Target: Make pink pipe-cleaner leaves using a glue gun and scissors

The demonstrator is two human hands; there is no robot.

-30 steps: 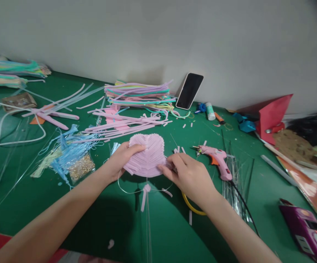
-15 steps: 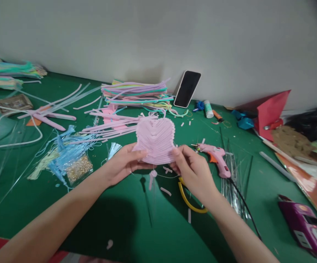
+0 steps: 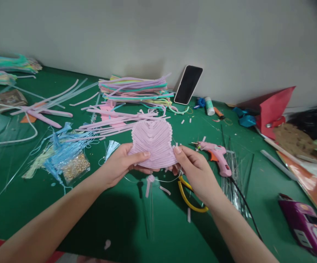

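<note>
I see left hand (image 3: 120,163), right hand (image 3: 198,170) both pinching lilac pipe-cleaner panel (image 3: 152,140); hard outward pull could split it between grips.

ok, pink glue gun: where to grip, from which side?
Probably by the handle, coming from the near right with the right hand. The glue gun lies on its side, nozzle pointing left and handle slanting toward the person, so that keeps fingers behind the tip. Mind the cord at the handle's end.
</note>
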